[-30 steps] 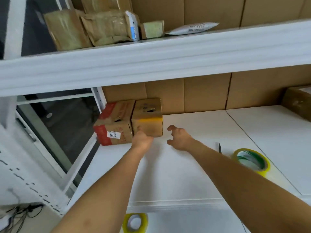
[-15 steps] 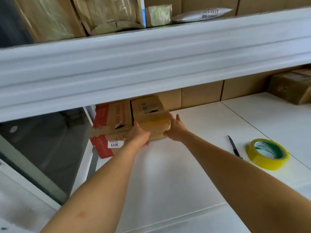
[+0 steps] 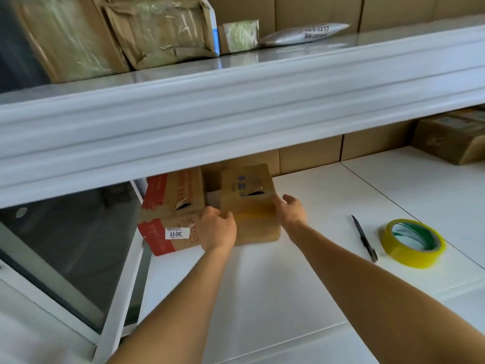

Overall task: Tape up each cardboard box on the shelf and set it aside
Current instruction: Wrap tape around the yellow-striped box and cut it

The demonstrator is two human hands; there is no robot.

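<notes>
a person's left hand and right hand clasp opposite sides of a small cardboard box at the shelf's back left, apparently to draw it forward for taping. a red-printed box sits beside it; the yellow tape roll and pen wait within reach.

Illumination bright, diffuse, even. Soft glare along upper shelf edge and its glossy top. Faint shadows under cardboard box and tape roll. Motion blur throughout, strongest on upper parcels. Wide-angle distortion bows straight lines near frame edges.
</notes>
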